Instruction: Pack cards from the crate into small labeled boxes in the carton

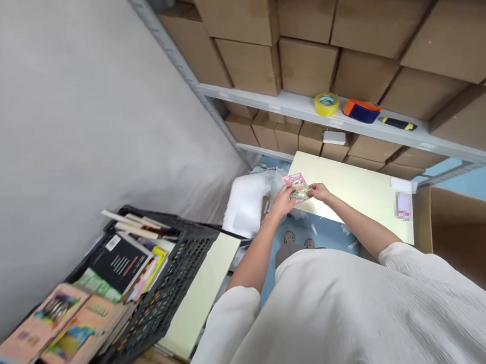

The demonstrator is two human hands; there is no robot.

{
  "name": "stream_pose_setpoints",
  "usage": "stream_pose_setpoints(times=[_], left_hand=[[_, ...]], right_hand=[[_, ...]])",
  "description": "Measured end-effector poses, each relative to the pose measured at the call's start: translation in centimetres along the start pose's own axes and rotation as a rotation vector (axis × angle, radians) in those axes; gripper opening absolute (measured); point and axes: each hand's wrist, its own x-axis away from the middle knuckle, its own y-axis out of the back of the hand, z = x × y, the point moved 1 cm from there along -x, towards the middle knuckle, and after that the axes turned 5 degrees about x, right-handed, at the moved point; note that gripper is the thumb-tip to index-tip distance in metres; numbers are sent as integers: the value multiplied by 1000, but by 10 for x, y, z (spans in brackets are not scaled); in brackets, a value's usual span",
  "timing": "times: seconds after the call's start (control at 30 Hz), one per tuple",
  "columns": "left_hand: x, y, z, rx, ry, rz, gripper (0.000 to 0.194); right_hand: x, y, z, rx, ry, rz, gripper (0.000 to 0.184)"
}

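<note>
A small pink picture book (297, 185) is held between both my hands in front of me, over the near edge of a pale yellow table (357, 192). My left hand (283, 199) grips its left side with fingers curled. My right hand (319, 191) pinches its right edge. The cover shows a colourful drawing and faces up.
A black plastic crate (167, 300) full of books stands at lower left beside a grey wall. White packing bags (246, 201) lie on the blue floor. Metal shelves hold cardboard boxes, a yellow tape roll (326, 103), an orange-and-blue tape dispenser (361, 110) and a cutter (398, 123). An open carton (461, 230) stands at right.
</note>
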Motion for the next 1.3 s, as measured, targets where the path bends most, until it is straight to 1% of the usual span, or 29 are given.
stream_pose_setpoints(times=[0.07, 0.13, 0.2, 0.27, 0.37, 0.47, 0.57, 0.67, 0.77, 0.87, 0.93, 1.03, 1.17, 1.23, 1.3], left_hand=[[-13, -18, 8, 12, -4, 81, 52], [-24, -33, 16, 15, -5, 170, 56], [-36, -45, 24, 15, -15, 253, 59], [-50, -53, 33, 20, -23, 310, 61], [-72, -61, 48, 29, 13, 349, 67], [-90, -67, 67, 21, 49, 414, 68], [-98, -70, 85, -8, 45, 507, 66], [-104, -72, 98, -37, 50, 570, 68], [-112, -74, 103, -41, 48, 597, 71], [-120, -77, 104, -26, 21, 609, 70], [-125, -79, 104, -28, 20, 618, 70], [-128, -81, 106, -68, 44, 614, 74], [-132, -79, 109, -138, 65, 573, 73], [-134, -77, 110, -155, 76, 586, 73], [-134, -76, 110, -169, 76, 624, 74]], right_hand=[[2, 10, -14, -46, -104, 12, 12], [2, 15, -28, -57, -195, -17, 15], [0, 18, -41, -67, -259, -45, 20], [-6, 18, -51, -107, -302, -59, 25], [-22, 15, -59, -143, -346, -117, 23], [-43, 9, -64, -104, -404, -204, 17], [-60, 2, -68, -73, -460, -259, 12], [-74, -5, -71, -62, -495, -300, 14], [-86, -10, -70, -46, -504, -328, 19], [-95, -12, -67, -2, -473, -323, 30], [-98, -12, -67, 26, -445, -317, 36], [-99, -14, -68, 31, -419, -320, 39], [-97, -20, -70, -71, -412, -275, 42], [-96, -25, -70, -145, -394, -268, 44], [-96, -29, -69, -195, -369, -274, 47]])
